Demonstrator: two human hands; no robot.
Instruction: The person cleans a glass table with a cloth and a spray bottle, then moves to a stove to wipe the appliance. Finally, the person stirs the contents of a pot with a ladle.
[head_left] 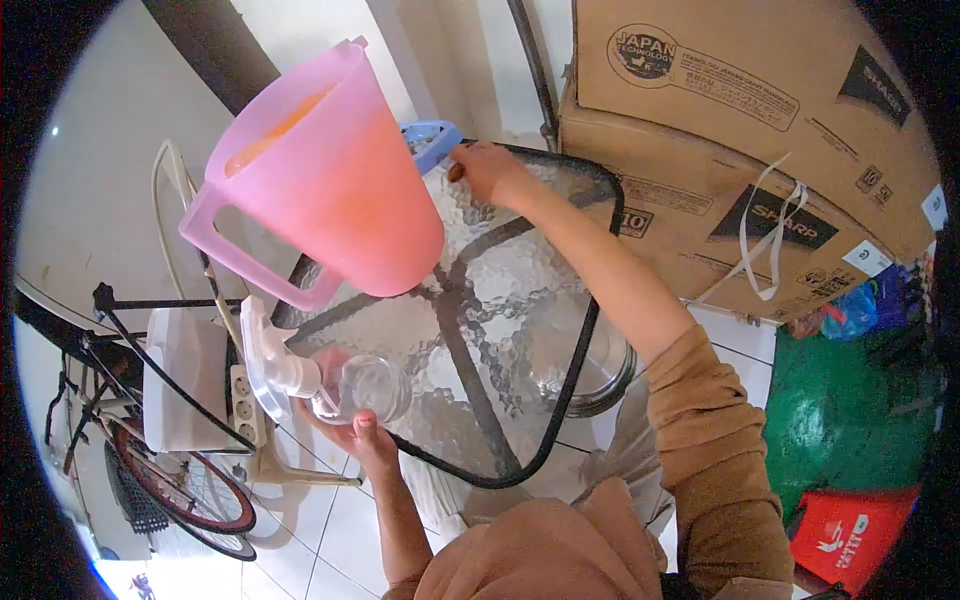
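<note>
My left hand point(355, 430) is closed around a clear pump bottle point(375, 390) with a white pump head point(275, 360), held tilted over the table's near-left edge. At the far corner, my right hand point(490, 175) has its fingers closed at the end of a light-blue plastic piece point(432, 148), whose exact kind I cannot make out. The pitcher partly hides that piece. A large pink pitcher point(350, 190) with orange showing inside stands on the glass table point(420, 370), between my two hands.
Large cardboard boxes point(680, 190) are stacked on the right, a white strap hanging from them. To the left are a white container point(185, 380), a power strip point(243, 405) and a bicycle wheel point(190, 480). A red bag point(850, 540) lies at lower right.
</note>
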